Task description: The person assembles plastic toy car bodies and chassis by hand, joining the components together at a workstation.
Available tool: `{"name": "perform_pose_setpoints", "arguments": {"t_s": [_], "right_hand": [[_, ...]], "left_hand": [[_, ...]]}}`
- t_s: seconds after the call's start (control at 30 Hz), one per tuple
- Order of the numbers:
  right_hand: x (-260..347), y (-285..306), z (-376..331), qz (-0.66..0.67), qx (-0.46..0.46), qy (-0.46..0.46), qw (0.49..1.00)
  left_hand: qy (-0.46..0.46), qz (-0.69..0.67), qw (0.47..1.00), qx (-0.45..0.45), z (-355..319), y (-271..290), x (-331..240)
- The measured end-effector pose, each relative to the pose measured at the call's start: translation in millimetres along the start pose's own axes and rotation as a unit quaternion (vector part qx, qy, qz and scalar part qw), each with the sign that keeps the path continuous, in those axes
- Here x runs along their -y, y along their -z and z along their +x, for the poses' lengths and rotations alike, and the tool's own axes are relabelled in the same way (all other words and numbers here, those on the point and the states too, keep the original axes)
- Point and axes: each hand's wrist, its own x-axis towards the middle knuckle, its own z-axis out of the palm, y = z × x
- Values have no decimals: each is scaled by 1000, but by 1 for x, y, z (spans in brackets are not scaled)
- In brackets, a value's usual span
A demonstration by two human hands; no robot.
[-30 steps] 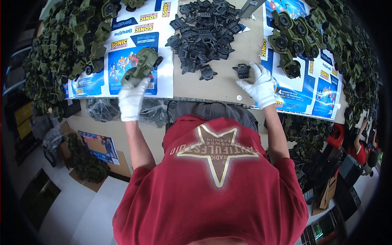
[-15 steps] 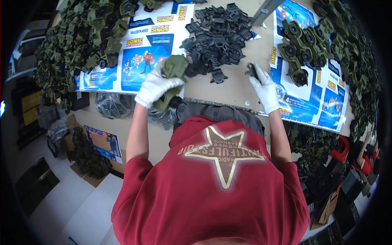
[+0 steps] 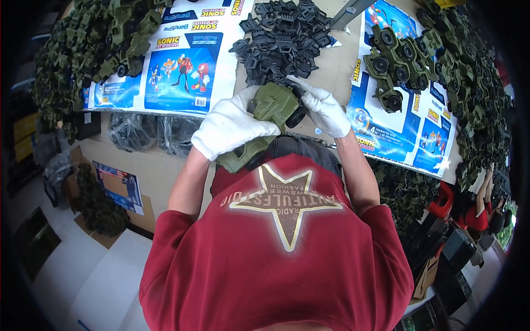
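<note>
Blue printed card sheets (image 3: 176,71) left, (image 3: 397,132) right of table

Looked steeply down from overhead, close above the red shirt (image 3: 276,259), facing twelve o'clock across the worktable (image 3: 326,66); fisheye-bent rim; single view only.

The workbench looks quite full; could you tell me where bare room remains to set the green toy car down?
Bare tabletop shows between the black parts pile and the right printed sheet. The left printed sheet is also mostly uncovered. Green toy cars crowd the far left and right edges.
</note>
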Motion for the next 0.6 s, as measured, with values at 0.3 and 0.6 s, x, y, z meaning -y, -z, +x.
{"name": "perform_pose_setpoints", "arguments": {"t_s": [0.3,0.6], "right_hand": [[-4,14,0,-36,23,-6,999],[24,-26,22,-307,-153,91,935]], "left_hand": [[28,-98,994,47,-1,-2,-7],[15,-21,993,-112,18,-44,-19]]}}
